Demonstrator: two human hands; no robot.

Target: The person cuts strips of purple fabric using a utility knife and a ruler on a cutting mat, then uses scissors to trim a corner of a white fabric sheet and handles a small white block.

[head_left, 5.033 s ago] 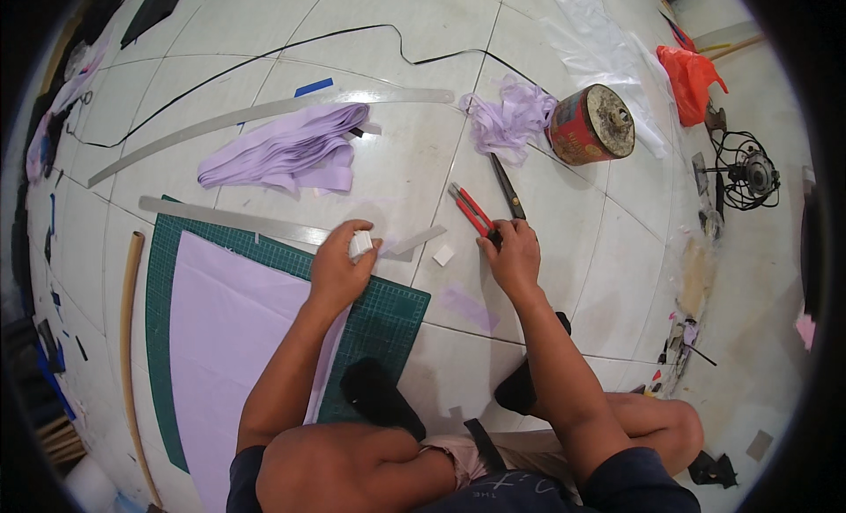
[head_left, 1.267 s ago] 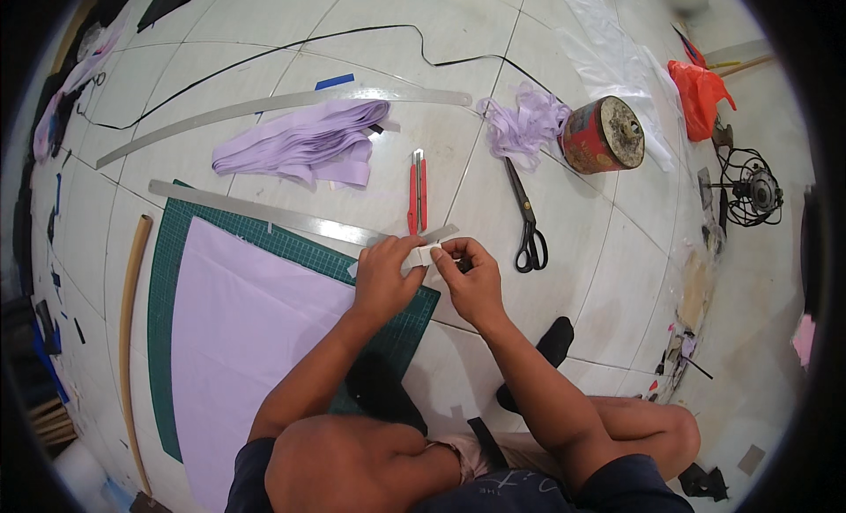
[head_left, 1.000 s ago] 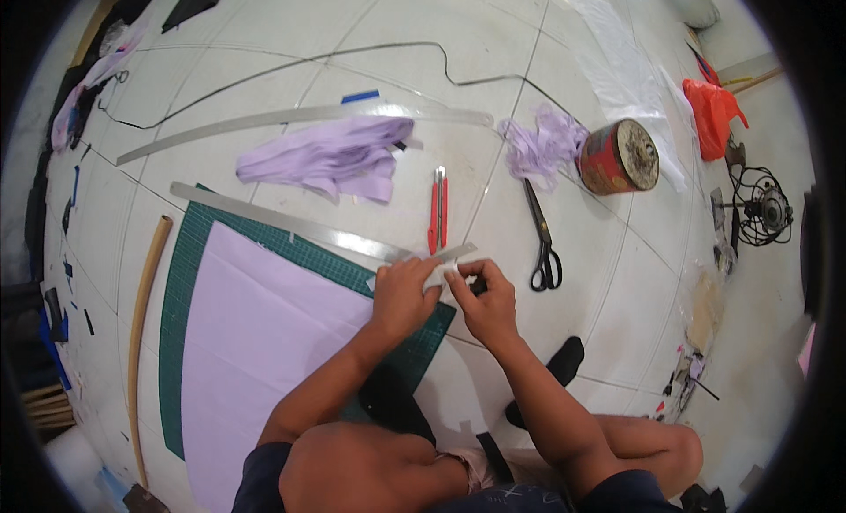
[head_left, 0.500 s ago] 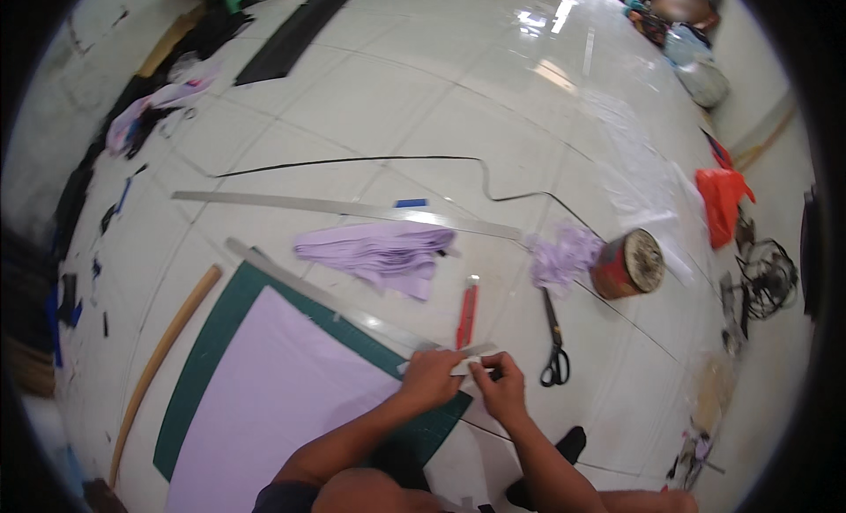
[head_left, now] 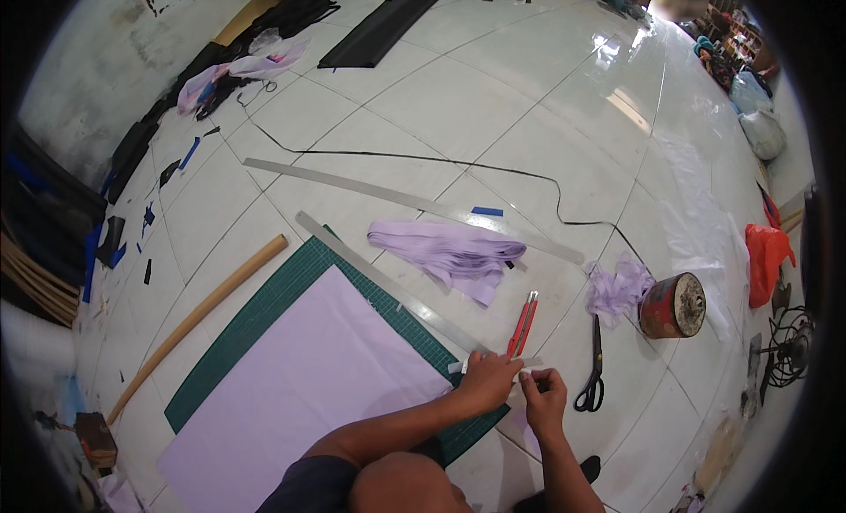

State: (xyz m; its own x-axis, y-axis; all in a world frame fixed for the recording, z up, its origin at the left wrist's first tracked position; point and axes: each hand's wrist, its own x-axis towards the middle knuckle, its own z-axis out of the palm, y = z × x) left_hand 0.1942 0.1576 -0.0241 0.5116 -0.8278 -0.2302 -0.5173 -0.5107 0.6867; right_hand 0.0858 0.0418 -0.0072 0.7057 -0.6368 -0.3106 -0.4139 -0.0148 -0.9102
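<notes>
My left hand [head_left: 490, 381] is closed at the near end of a steel ruler [head_left: 401, 293], beside the cutting mat's corner. My right hand [head_left: 545, 397] is just right of it, with thumb and fingers pinched together. A small whitish piece shows between the hands; its kind is too small to tell. Under the ruler lies a green cutting mat [head_left: 238, 337], with a lavender fabric sheet [head_left: 308, 390] spread over it. Just beyond my hands lies a red utility knife [head_left: 523, 326]. To the right of my right hand are black-handled scissors [head_left: 593, 385].
Folded lavender fabric [head_left: 449, 253] lies beyond the mat, near a second long steel ruler [head_left: 397, 194]. Right of it are a crumpled lavender bundle [head_left: 619, 288] and a rusty tin can [head_left: 674, 306]. A curved wooden stick [head_left: 203, 315] lies left; a black cord [head_left: 379, 154] crosses the tiles.
The whole view has turned, so the floor things sit farther right in the picture. My hands stay close together near the ruler's end, and less of the whitish piece shows.
</notes>
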